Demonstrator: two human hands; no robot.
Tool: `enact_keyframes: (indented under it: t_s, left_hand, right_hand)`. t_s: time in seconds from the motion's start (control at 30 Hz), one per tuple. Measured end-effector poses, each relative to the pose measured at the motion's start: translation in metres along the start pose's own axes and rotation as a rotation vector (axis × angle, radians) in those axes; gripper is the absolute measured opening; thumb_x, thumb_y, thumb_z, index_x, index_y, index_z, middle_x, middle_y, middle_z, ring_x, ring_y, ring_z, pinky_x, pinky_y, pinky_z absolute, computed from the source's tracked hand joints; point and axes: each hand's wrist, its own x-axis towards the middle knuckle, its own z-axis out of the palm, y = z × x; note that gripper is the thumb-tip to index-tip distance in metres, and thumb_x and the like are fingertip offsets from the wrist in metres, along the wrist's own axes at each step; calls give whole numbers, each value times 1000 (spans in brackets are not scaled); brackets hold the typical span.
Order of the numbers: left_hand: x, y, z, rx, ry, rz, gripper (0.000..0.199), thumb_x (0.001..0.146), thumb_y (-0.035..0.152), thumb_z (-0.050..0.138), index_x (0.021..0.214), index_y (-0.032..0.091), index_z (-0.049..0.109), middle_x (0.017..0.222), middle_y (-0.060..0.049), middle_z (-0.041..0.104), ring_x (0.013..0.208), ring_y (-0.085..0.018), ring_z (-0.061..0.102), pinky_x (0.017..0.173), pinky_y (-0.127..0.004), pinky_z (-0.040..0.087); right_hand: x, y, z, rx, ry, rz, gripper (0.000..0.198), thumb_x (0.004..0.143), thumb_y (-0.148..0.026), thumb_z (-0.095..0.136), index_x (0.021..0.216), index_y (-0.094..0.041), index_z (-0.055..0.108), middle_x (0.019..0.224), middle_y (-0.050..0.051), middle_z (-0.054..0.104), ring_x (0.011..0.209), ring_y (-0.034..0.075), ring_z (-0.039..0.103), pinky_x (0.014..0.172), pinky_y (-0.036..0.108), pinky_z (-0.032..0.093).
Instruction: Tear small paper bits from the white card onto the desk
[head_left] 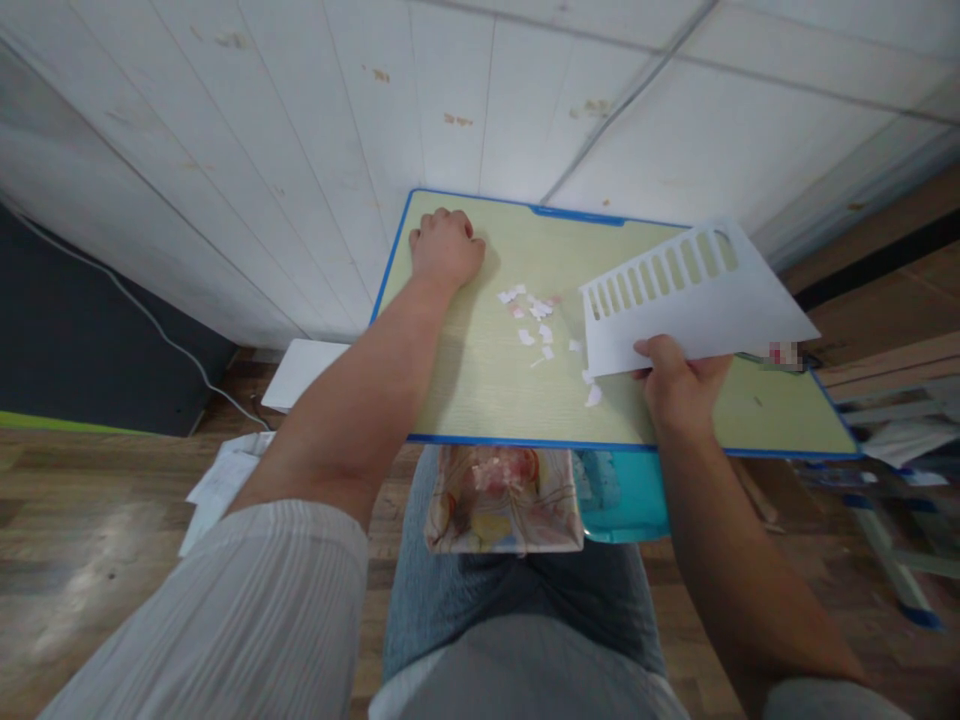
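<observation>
My right hand [675, 390] grips the lower edge of a white paper sheet [675, 325], with the thumb on top. A row of rounded slots is cut along the sheet's far side, and the yellowish tabletop shows through them. The sheet is held tilted over the right half of the small table [480, 400]. Toward the far left corner, my left hand [448, 247] rests on the tabletop with its fingers curled in; whatever may be inside them is hidden. Between my hands lie several small white paper scraps [536, 310], some near the sheet's left edge.
The blue-edged table stands against a white panelled wall [465, 110] with a cable [622, 105]. Below its near edge are a patterned box [506, 500] and a turquoise bin [626, 495]. Papers [225, 480] lie at lower left. A small pixelated item [784, 355] sits at the table's right.
</observation>
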Motion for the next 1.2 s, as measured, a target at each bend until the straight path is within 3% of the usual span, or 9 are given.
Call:
enact_keyframes:
  t_s: [0.23, 0.4, 0.57, 0.7, 0.8, 1.0, 1.2]
  left_hand:
    - [0, 0, 0, 24, 9, -1, 39, 104, 38, 70, 140, 31, 84, 158, -13, 78, 161, -47, 58, 137, -66, 47]
    - [1, -1, 0, -9, -5, -5, 43, 106, 56, 70, 136, 30, 86, 153, -16, 80, 167, -49, 51, 139, -72, 40]
    - [0, 1, -2, -1, -14, -15, 55, 104, 71, 67, 133, 28, 86, 142, -17, 84, 174, -46, 43, 141, -66, 38]
    - [-2, 2, -3, 6, -4, -4, 54, 100, 59, 72, 144, 30, 83, 155, -18, 79, 170, -50, 51, 141, -69, 40]
    - [-3, 1, -2, 46, 15, -1, 54, 100, 49, 70, 151, 33, 81, 160, -17, 77, 167, -48, 54, 140, -69, 43]
    - [0, -1, 2, 86, 15, 7, 48, 105, 41, 66, 149, 31, 81, 165, -19, 73, 165, -47, 55, 139, -66, 43]
    - [0, -1, 3, 171, 31, 12, 35, 106, 26, 62, 133, 20, 81, 156, -24, 75, 156, -48, 61, 131, -66, 50]
  right_hand:
    - [2, -5, -9, -77, -99, 7, 21, 64, -35, 77, 62, -29, 58, 55, -2, 59, 45, 17, 51, 38, 30, 41]
    - [-11, -5, -27, -78, -98, 40, 20, 67, -36, 81, 67, -27, 62, 58, -3, 63, 44, 17, 54, 38, 29, 44]
    - [-31, -1, -42, -81, -127, 35, 28, 77, -41, 81, 61, -26, 62, 54, 0, 60, 46, 16, 55, 43, 29, 49]
    - [-39, -2, -50, -67, -143, 76, 28, 76, -43, 83, 61, -26, 65, 55, 2, 64, 49, 18, 59, 47, 31, 54]
    - [-39, -2, -57, -47, -132, 137, 25, 71, -42, 83, 61, -27, 65, 53, 1, 63, 46, 19, 58, 42, 31, 48]
    - [-37, 4, -65, 94, -160, 198, 27, 65, -36, 84, 64, -27, 58, 50, -4, 53, 37, 15, 47, 35, 28, 35]
    - [-39, 9, -62, 110, -152, 272, 27, 66, -40, 85, 68, -27, 61, 57, -2, 62, 43, 16, 54, 39, 29, 42]
